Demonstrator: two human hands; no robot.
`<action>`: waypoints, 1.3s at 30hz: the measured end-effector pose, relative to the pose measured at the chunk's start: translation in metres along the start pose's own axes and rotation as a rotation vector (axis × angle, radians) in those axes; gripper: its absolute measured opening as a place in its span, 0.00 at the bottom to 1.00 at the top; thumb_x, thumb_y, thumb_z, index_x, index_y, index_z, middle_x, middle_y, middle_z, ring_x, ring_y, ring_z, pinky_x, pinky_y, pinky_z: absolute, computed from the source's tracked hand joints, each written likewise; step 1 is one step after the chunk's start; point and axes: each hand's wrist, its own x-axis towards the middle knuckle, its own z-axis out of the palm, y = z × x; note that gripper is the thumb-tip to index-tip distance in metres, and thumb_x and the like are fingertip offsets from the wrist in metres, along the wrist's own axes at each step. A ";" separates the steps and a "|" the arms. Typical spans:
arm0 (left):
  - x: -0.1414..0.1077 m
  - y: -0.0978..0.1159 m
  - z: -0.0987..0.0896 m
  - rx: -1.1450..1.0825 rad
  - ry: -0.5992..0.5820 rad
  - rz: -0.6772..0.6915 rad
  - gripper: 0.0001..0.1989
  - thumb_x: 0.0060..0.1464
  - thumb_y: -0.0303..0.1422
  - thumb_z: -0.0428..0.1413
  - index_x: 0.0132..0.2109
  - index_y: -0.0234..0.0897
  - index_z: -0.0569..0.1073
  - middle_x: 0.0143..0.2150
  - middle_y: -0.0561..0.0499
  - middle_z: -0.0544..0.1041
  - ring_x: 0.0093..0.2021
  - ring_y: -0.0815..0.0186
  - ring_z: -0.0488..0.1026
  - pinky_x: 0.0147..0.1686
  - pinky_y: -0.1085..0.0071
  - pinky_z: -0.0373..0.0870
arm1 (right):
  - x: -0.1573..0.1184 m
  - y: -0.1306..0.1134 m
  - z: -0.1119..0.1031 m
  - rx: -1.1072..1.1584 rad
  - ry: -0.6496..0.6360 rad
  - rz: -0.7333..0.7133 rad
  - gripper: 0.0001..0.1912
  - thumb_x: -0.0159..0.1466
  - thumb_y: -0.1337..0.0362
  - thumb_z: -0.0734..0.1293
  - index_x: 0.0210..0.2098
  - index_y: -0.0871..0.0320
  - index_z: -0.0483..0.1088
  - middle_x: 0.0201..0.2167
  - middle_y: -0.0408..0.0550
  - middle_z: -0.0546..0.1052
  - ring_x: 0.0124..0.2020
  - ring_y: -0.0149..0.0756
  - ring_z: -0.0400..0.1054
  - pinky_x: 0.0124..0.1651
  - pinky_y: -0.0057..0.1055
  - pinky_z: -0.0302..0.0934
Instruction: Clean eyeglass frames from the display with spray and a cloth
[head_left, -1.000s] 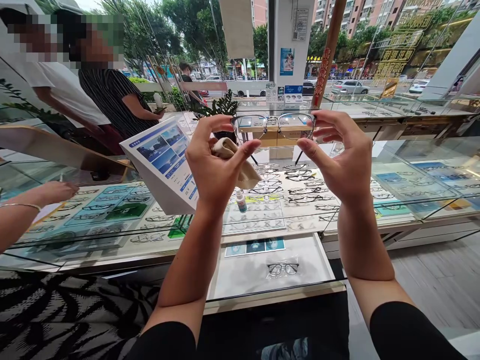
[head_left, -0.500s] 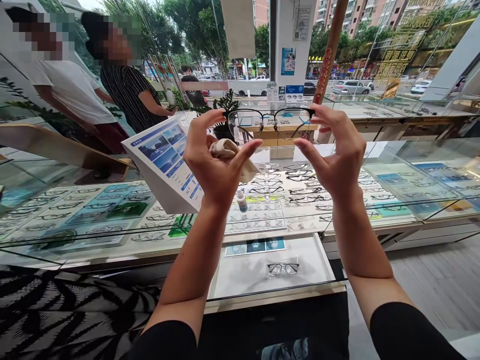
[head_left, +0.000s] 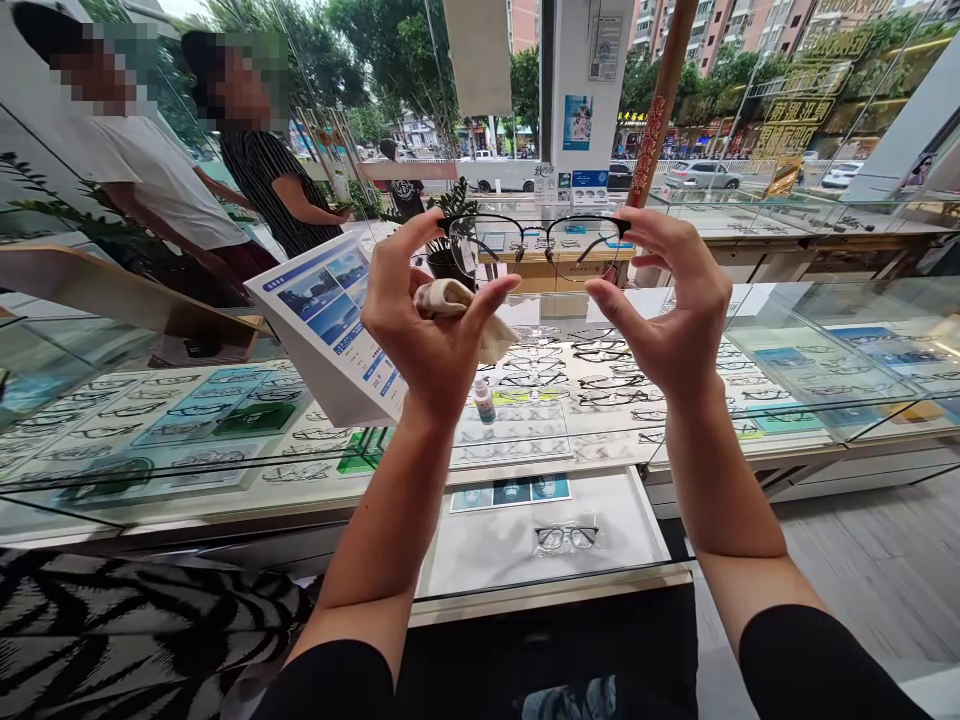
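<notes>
Raised above the glass counter is a pair of dark half-rim eyeglasses (head_left: 535, 232), its lenses facing me. My left hand (head_left: 427, 320) grips the left end of the frame with its upper fingers, and a cream cleaning cloth (head_left: 448, 298) is tucked in the same hand, hanging behind the thumb. At the other end, my right hand (head_left: 671, 300) pinches the frame near the hinge, thumb apart below the lens. A small white spray bottle (head_left: 484, 402) stands on the counter beyond my left wrist.
The glass display counter (head_left: 787, 300) holds rows of eyeglasses. An open drawer (head_left: 480, 560) below contains glasses in a clear bag (head_left: 566, 538). A tent-shaped sign (head_left: 322, 320) stands left. Two people (head_left: 289, 190) stand behind the counter at left; patterned fabric (head_left: 135, 630) lies at lower left.
The eyeglasses have tilted slightly and my left hand has shifted a little left. The people at left have moved slightly right; the patterned fabric at lower left has shifted.
</notes>
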 end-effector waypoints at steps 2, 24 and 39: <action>-0.002 -0.001 -0.001 -0.051 0.010 0.009 0.33 0.56 0.58 0.69 0.65 0.58 0.74 0.68 0.48 0.78 0.61 0.46 0.80 0.37 0.51 0.78 | 0.000 0.000 0.001 0.073 0.034 -0.008 0.25 0.71 0.40 0.70 0.64 0.36 0.73 0.65 0.48 0.80 0.67 0.58 0.75 0.62 0.63 0.77; -0.010 -0.020 0.007 -0.144 -0.077 0.065 0.37 0.60 0.54 0.69 0.71 0.56 0.68 0.70 0.46 0.76 0.50 0.54 0.83 0.39 0.56 0.81 | -0.001 -0.010 0.005 0.364 0.158 0.109 0.12 0.75 0.49 0.70 0.51 0.45 0.81 0.52 0.48 0.82 0.56 0.48 0.79 0.60 0.49 0.75; -0.007 -0.016 0.015 -0.145 -0.042 0.049 0.37 0.54 0.57 0.72 0.66 0.52 0.72 0.65 0.44 0.78 0.56 0.50 0.82 0.43 0.57 0.82 | 0.001 -0.009 0.007 0.703 -0.020 0.261 0.20 0.71 0.38 0.71 0.52 0.42 0.80 0.57 0.44 0.82 0.66 0.50 0.78 0.58 0.45 0.79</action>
